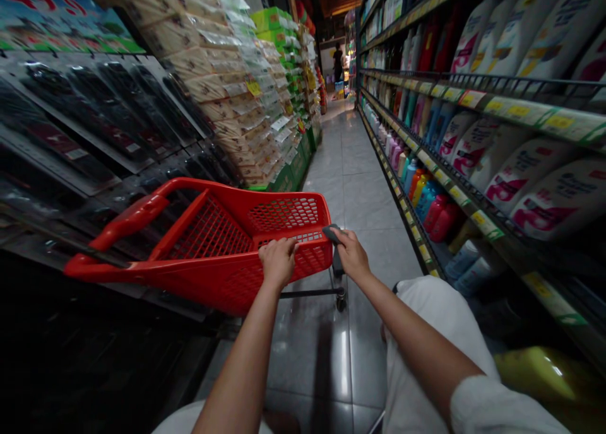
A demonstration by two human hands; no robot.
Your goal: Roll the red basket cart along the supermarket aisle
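A red plastic shopping basket on wheels (222,232) stands tilted on the tiled aisle floor in front of me, with nothing visible inside it. My left hand (278,260) is closed over the basket's near rim. My right hand (349,251) grips the dark pull handle (331,233) at the basket's right rear corner. A small caster wheel (341,303) shows under the basket.
Shelves of shampoo and detergent bottles (473,150) line the right side. On the left hang dark packaged goods (95,125), with stacked packets (227,87) beyond. The tiled aisle (355,169) runs ahead to a distant person (338,60). A yellow object (544,371) lies low right.
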